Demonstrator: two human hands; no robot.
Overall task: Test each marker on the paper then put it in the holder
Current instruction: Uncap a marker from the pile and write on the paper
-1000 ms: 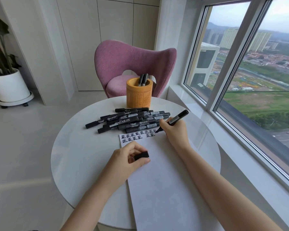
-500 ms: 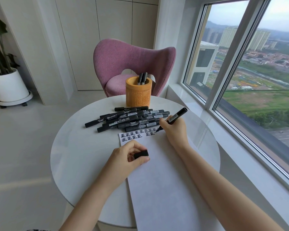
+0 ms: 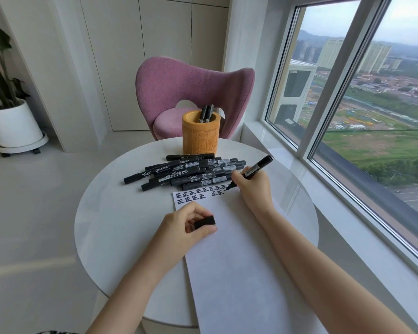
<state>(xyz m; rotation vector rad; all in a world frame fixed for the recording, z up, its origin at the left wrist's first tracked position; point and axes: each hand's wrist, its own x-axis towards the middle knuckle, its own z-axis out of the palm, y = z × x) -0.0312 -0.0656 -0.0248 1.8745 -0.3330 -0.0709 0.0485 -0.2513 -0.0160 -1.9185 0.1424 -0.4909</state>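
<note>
The marker (image 3: 253,168), gripped by the right hand (image 3: 252,188), has been kept tip-down at the far right of the marks on the paper (image 3: 239,261) while its cap (image 3: 204,222) is pinched in the left hand (image 3: 184,229), so testing is judged unfinished.

Marker test at a round table

Frame centre: right hand (image 3: 251,186) holds a marker (image 3: 256,168), tip on the paper (image 3: 234,249); left hand (image 3: 186,227) pinches its cap (image 3: 204,222); holder (image 3: 200,132) above.
</note>
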